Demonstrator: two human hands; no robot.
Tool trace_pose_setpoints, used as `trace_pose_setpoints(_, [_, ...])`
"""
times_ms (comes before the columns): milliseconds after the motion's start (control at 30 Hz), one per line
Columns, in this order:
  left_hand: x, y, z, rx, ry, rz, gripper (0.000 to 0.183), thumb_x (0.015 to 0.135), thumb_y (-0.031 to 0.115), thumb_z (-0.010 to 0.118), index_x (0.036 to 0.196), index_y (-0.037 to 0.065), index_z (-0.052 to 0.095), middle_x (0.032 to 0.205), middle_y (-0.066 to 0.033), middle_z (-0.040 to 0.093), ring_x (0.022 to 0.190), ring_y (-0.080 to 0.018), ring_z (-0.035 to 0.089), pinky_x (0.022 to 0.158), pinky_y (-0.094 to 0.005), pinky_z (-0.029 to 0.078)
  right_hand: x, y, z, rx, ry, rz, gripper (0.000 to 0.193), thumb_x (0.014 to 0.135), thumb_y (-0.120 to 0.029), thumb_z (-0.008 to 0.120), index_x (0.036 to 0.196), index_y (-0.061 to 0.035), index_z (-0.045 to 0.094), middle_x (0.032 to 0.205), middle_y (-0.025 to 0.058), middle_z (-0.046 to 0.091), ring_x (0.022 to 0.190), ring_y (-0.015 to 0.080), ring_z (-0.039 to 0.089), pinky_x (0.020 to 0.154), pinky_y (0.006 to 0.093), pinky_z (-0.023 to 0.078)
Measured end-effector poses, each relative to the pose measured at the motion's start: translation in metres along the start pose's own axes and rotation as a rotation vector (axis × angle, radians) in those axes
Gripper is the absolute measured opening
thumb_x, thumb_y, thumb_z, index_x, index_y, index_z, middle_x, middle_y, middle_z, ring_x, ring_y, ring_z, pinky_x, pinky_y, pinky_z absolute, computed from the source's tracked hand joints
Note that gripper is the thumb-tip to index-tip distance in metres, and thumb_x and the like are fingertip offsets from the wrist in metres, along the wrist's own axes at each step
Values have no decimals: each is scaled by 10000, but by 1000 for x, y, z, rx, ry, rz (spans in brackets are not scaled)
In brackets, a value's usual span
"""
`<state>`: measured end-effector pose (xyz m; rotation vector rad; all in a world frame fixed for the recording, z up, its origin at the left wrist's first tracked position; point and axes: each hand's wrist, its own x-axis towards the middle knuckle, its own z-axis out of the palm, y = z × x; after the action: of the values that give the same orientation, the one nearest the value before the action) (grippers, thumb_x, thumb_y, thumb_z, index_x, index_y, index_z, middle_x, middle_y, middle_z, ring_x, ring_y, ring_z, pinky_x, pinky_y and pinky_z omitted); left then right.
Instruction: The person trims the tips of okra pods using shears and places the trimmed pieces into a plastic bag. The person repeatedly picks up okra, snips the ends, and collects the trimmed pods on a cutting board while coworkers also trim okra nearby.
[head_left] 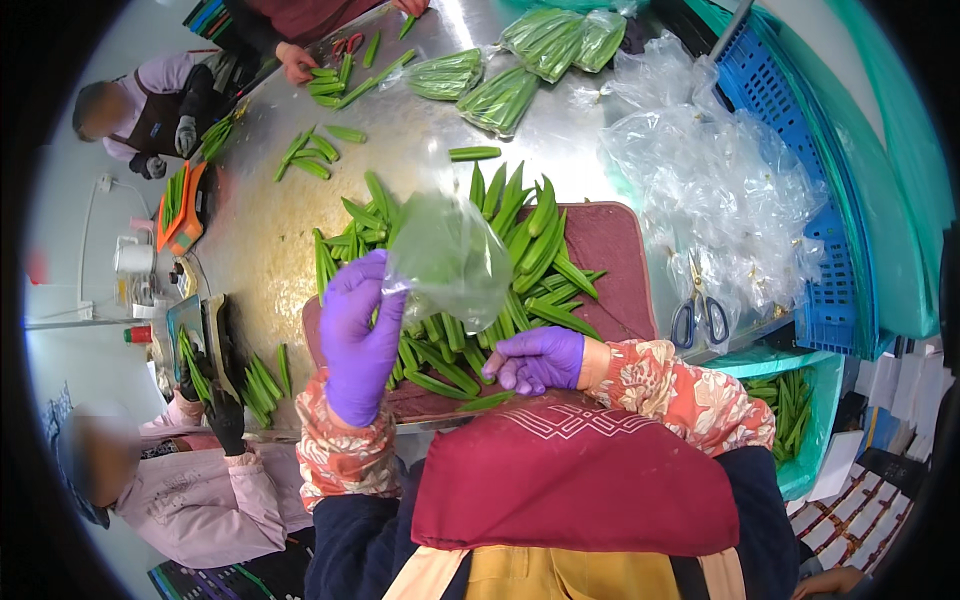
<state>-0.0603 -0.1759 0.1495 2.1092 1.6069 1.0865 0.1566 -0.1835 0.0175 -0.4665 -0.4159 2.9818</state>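
My left hand (360, 335), in a purple glove, is closed on the edge of a clear plastic bag (455, 255). The bag hangs puffed out over a large pile of okra (540, 235) on a dark red mat (615, 260). My right hand (540, 360), gloved the same way, rests at the near side of the pile, below the bag. Its fingers are curled in toward the okra, and what they hold, if anything, is hidden. Several pods poke out beneath the bag, between the two hands.
Many clear bags (710, 160) lie heaped at the right, with scissors (698, 308) beside them. Filled okra bags (500, 100) lie at the far side. A blue crate (775, 85) and a lined bin of okra (825, 385) stand right. Co-workers handle okra at the left and far side.
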Motion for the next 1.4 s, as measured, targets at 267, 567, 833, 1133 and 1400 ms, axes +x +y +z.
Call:
trace_pose_setpoints(267, [-15, 20, -7, -566, -103, -234, 195, 846, 100, 558, 998, -5, 619, 1128, -152, 560, 1040, -237, 538, 861, -352, 433, -28, -7, 34, -42, 88, -318, 458, 903, -327, 493, 1244, -31, 420, 936, 84, 623, 639, 131, 612, 455, 201, 439])
trace_pose_setpoints(567, [-20, 44, 68, -507, -554, 68, 180, 803, 105, 602, 957, 13, 594, 1241, -175, 495, 1144, -327, 467, 968, -390, 350, -84, 0, 12, 88, 388, -878, 537, 793, -94, 592, 1282, -10, 386, 1124, 99, 571, 987, 193, 580, 910, 317, 449])
trace_pose_setpoints(833, [-37, 52, 59, -477, -604, -248, 186, 884, 92, 482, 956, -18, 612, 1025, -104, 620, 925, -196, 576, 836, -298, 430, -279, 113, -23, -643, 1555, -1266, 168, 733, 47, 527, 870, 15, 620, 796, 63, 604, 709, 157, 579, 662, 268, 479])
trace_pose_setpoints(1133, [-34, 43, 108, -344, -744, 28, 132, 839, 83, 541, 916, 5, 614, 993, -126, 624, 949, -270, 576, 848, -338, 429, -345, 178, -58, -227, 2064, -1297, 282, 810, -53, 518, 1080, 3, 575, 946, 44, 610, 799, 109, 541, 738, 250, 439])
trace_pose_setpoints(1400, [-46, 34, 93, -271, -730, 33, 154, 835, 129, 555, 928, 19, 607, 988, -134, 619, 933, -307, 572, 829, -355, 438, -332, 36, -98, -255, 1719, -1685, 424, 762, 65, 490, 1178, -15, 513, 994, 68, 609, 827, 160, 596, 697, 258, 485])
